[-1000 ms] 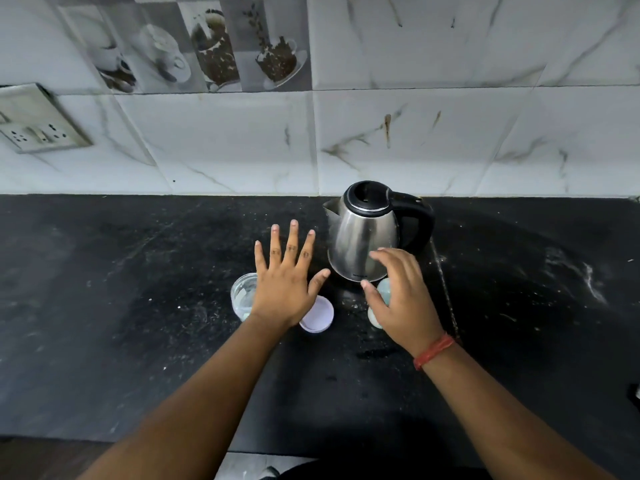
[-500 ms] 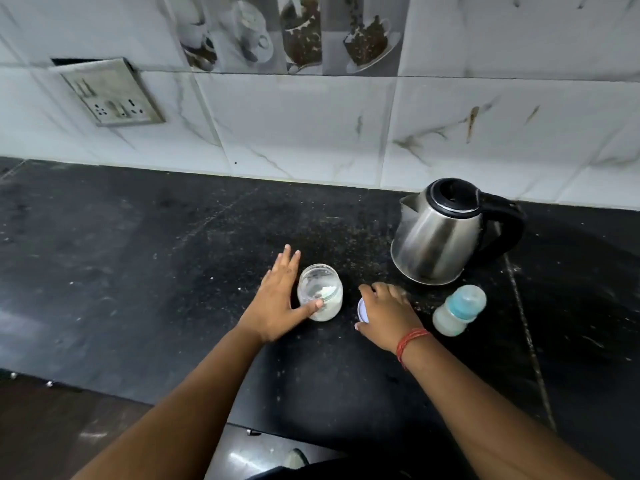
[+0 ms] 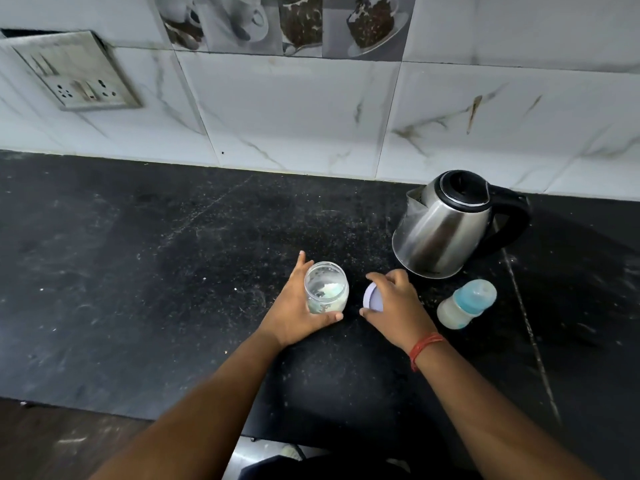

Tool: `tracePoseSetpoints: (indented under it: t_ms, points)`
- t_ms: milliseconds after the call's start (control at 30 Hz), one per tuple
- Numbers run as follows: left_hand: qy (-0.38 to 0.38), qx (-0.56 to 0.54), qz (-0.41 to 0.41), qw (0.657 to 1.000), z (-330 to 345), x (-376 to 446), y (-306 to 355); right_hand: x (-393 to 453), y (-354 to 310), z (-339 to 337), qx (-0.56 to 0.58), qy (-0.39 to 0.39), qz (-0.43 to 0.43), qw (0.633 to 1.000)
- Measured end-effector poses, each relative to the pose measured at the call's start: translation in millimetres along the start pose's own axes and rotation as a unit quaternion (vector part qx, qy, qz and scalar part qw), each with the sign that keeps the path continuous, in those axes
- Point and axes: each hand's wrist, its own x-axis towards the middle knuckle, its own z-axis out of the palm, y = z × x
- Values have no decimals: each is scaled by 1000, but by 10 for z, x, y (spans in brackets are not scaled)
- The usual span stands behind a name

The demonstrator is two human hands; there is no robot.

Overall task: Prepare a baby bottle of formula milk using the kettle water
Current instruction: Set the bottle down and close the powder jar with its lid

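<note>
A small clear jar (image 3: pixel 326 287) with white powder at its bottom stands open on the black counter (image 3: pixel 173 271). My left hand (image 3: pixel 298 306) is wrapped around it from the left. My right hand (image 3: pixel 394 303) grips the jar's pale lilac lid (image 3: pixel 372 297), tilted on edge just right of the jar. A baby bottle (image 3: pixel 465 304) with a blue teat and clear cap stands to the right of my right hand. Behind it sits a steel kettle (image 3: pixel 446 230) with a black lid and handle.
A white marble-tiled wall (image 3: pixel 311 116) backs the counter, with a socket plate (image 3: pixel 74 72) at upper left. The counter's front edge runs along the bottom left, with floor below.
My left hand has closed around the jar. My right hand left the baby bottle, took hold of the lilac lid and tilted it up. The camera view swung left.
</note>
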Motion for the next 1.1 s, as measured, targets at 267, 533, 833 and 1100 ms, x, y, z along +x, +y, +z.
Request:
tracePoseSetpoints:
  t_ms: [267, 533, 833, 1100]
  points:
    - [61, -2, 2, 998, 177, 53, 50, -129, -55, -228, 132, 77, 49, 987]
    - [88, 11, 36, 995, 343, 103, 274, -126, -210, -629, 197, 190, -78, 959]
    - [117, 25, 92, 989, 515, 109, 708, -48, -230, -836, 63, 53, -195, 977]
    - [68, 26, 89, 993, 509, 107, 858, -44, -76, -1064, 26, -53, -265, 962]
